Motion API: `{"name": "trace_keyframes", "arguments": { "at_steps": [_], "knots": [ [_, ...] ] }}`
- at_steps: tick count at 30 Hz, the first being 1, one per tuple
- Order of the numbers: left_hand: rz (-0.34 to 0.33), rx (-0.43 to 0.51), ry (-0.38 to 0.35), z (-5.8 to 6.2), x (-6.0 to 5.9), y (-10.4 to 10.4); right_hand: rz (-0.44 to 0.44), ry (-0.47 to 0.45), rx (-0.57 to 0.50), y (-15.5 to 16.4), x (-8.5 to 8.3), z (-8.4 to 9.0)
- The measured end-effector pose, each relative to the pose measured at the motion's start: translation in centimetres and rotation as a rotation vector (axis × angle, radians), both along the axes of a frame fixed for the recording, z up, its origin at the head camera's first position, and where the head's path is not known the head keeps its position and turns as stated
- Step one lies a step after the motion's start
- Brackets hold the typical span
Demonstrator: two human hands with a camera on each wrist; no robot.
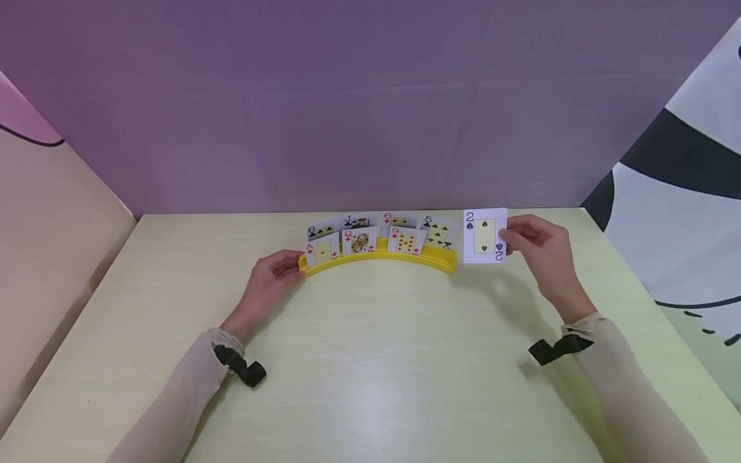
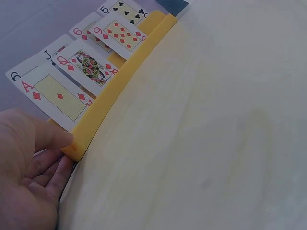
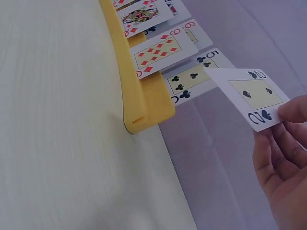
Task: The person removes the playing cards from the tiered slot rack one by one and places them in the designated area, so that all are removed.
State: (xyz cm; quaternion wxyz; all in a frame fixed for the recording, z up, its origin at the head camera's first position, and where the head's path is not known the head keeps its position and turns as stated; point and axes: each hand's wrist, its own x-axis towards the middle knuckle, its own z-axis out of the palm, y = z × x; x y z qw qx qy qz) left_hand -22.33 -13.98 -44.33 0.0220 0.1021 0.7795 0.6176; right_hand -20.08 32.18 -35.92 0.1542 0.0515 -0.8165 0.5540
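- A curved yellow card holder (image 1: 379,260) sits on the pale bench (image 1: 370,360), well toward the bench's far edge, its arc bowing toward the person so the card faces read from the seat.
- Two staggered rows of cards stand in the holder's slots: the ace of diamonds (image 1: 321,249), queen of diamonds (image 1: 359,242) and nine of diamonds (image 1: 406,241) in front; a six of clubs (image 1: 320,230), a jack (image 1: 356,222), a red six (image 1: 397,220) and the five of clubs (image 1: 438,232) behind, each index peeking above the front row.
- The left hand (image 1: 271,281) rests at the holder's left end, thumb tip (image 2: 57,139) pressed to the yellow end and fingers loosely curled on the bench beside it, apparently bracing the holder; whether it truly grips is unclear.
- The right hand (image 1: 535,247) hovers just off the holder's right end, thumb and fingers (image 3: 280,148) pinching the right edge of the two of spades (image 1: 485,236), held upright and face toward the person, clear of the slots and just beside the five of clubs.
- A purple backdrop (image 1: 370,96) rises behind the holder.
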Motion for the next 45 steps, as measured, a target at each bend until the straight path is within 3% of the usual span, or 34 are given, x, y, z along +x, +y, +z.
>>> {"name": "trace_keyframes", "arguments": {
  "at_steps": [3,6,11,17,29,39,45],
  "knots": [
    [-0.005,0.000,0.009,0.1,0.0,0.0,0.000,0.000,-0.097,0.4,0.0,0.1],
    [-0.010,0.002,0.017,0.1,0.0,0.0,-0.030,-0.035,-0.121,0.7,-0.2,-0.1],
    [-0.009,-0.008,0.016,0.2,0.1,0.0,-0.064,-0.154,-0.036,0.9,-0.6,-0.7],
    [-0.007,-0.006,0.015,0.2,0.1,0.1,-0.042,-0.246,0.052,1.1,-0.8,-1.5],
    [-0.010,-0.001,0.031,0.0,0.0,0.0,0.015,-0.417,0.118,1.6,-1.4,-2.8],
    [0.002,-0.003,0.033,0.2,0.1,0.1,0.012,-0.472,0.229,1.8,-1.6,-3.7],
    [-0.004,-0.007,0.019,0.2,0.1,0.1,-0.005,-0.467,0.356,1.8,-1.7,-3.8]
  ]
}}
